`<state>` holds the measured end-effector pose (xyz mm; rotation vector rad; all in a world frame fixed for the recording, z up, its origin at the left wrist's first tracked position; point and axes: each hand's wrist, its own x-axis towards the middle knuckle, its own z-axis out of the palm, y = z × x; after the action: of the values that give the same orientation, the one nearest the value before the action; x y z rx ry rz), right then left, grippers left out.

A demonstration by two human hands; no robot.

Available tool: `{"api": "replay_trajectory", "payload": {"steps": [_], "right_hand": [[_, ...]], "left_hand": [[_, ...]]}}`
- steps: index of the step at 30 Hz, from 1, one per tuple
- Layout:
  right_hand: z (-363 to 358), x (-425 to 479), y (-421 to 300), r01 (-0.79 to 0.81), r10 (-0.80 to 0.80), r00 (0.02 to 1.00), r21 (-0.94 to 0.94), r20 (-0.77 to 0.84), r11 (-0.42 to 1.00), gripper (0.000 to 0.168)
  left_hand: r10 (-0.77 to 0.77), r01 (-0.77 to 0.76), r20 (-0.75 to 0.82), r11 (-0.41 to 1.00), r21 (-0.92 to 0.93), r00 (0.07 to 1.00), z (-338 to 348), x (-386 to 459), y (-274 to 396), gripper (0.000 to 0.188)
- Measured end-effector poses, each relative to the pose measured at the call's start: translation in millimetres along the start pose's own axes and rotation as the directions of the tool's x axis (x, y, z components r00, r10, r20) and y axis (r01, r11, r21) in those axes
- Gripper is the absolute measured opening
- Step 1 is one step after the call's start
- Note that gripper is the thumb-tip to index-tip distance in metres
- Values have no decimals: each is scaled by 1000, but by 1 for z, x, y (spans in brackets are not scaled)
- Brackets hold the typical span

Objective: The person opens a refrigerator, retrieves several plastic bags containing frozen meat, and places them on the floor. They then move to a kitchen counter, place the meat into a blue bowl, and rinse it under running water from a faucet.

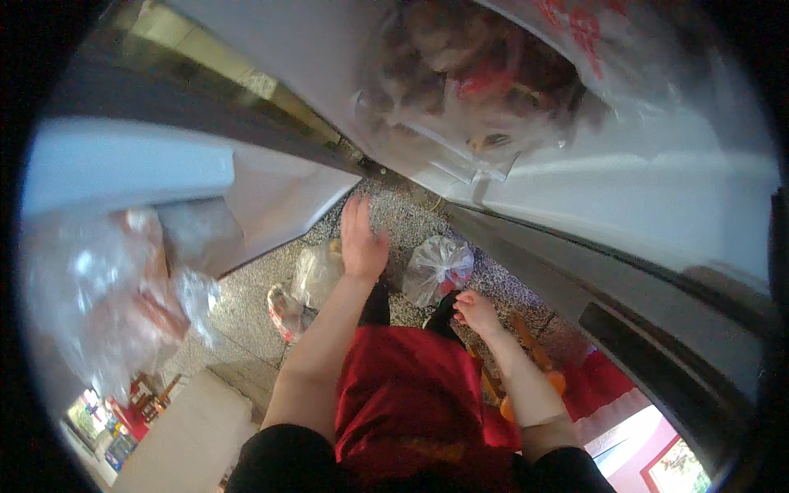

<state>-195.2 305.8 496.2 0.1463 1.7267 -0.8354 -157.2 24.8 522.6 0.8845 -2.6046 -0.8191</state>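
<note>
My left hand [364, 246] reaches forward over the speckled floor, fingers straight and thumb apart, with nothing in it. Lower and to the right, my right hand [478, 313] hangs near my leg with its fingers loosely curled; no object shows in it. Below the right hand's level of height, a knotted clear plastic bag [439, 270] rests on the floor by my foot. Another clear plastic bag [315, 274] lies partly behind my left forearm. Beside it is a smaller bag with red print [285, 311].
White open sections of what looks like a refrigerator or freezer [616, 191] flank me. Blurred filled plastic bags sit at upper right [487, 92] and left [105, 296]. A dark grey edge with a recess [641, 345] runs along the right. An orange-brown wooden piece [530, 342] stands behind my right arm.
</note>
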Motion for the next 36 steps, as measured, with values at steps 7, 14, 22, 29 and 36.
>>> {"api": "replay_trajectory", "payload": {"steps": [7, 14, 22, 29, 36], "right_hand": [[-44, 17, 112, -23, 10, 999, -414, -35, 910, 17], [-61, 25, 162, 84, -105, 994, -727, 16, 682, 21], [-23, 70, 199, -175, 155, 984, -615, -86, 769, 14], [49, 168, 227, -223, 235, 972, -420, -22, 880, 12], [98, 267, 259, -149, 79, 978, -384, -193, 911, 26]], "left_hand": [[-417, 385, 243, 907, 168, 876, -31, -220, -31, 58], [-504, 510, 344, 856, 82, 792, -18, -328, 1, 52], [-338, 355, 642, 929, 108, 688, 4, -403, -25, 36], [-346, 370, 712, 920, 129, 611, -14, -454, -55, 48], [-336, 349, 730, 926, 142, 595, -12, -431, -68, 55]]}}
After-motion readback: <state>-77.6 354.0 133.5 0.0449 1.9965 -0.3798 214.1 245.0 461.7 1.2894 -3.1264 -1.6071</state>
